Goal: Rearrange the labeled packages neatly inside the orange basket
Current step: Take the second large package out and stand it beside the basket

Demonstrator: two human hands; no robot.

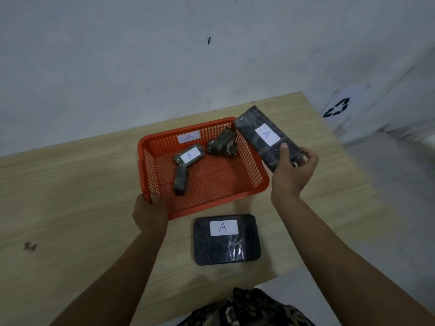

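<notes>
An orange mesh basket (244,182) with an "A" tag on its far wall sits on the wooden table. Inside lie three small dark packages: one labelled "A" (189,156), one narrow (180,180) just below it, and one crumpled (222,142) at the back right. My left hand (149,214) grips the basket's near left corner. My right hand (293,174) holds a long dark package labelled "A" (263,135), raised over the basket's right rim. A flat dark package labelled "A" (227,239) lies on the table in front of the basket.
The table (70,208) ends at a pale wall behind and at an edge on the right, beyond which stands a white bag with a recycling mark (337,108). A dark stain (30,246) marks the table's left side.
</notes>
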